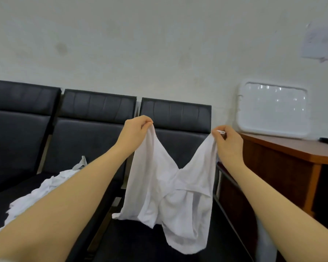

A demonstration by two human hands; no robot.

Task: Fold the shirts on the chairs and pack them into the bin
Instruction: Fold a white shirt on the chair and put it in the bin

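I see my left hand (134,132) and right hand (228,142) each pinching a top corner of the white shirt (170,195), hanging above the right chair (175,118), its hem touching the seat's front edge.

No words, labels, brands or numbers can be read anywhere. A sheet of paper (319,41) on the wall carries faint marks, too blurred to make out.

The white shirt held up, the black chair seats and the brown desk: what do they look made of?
White shirt: soft thin knit, probably cotton; it droops and creases. Black chair seats: likely faux leather, with stitched panels and dull sheen. Brown desk: wood or wood-look laminate, smooth and reddish.
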